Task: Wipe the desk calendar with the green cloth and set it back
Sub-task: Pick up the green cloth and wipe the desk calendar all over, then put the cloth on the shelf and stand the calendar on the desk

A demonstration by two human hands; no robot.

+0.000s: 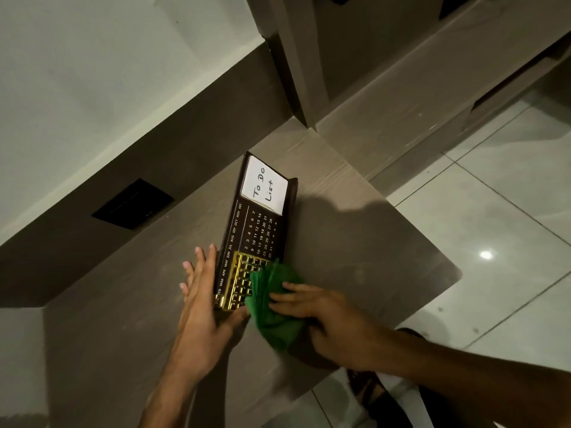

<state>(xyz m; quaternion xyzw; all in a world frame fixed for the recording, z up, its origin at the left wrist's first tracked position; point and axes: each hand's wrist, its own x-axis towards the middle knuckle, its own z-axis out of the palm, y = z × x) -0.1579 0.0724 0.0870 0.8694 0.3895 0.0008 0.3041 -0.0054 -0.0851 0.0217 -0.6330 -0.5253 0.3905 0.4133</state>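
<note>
A dark brown desk calendar [256, 233] lies on the grey desk [355, 242], with month names, a number grid, a gold sliding frame and a white "To Do List" notepad at its far end. My left hand [202, 307] braces the calendar's near left edge, fingers straight along its side and thumb at the near end. My right hand [321, 316] presses a bunched green cloth [272, 307] onto the calendar's near right corner, covering part of the gold frame.
A black socket plate [133, 203] sits in the dark backsplash at left. A tall cabinet panel [296, 72] rises behind the desk. Glossy white floor tiles [494, 211] lie beyond the desk's right edge.
</note>
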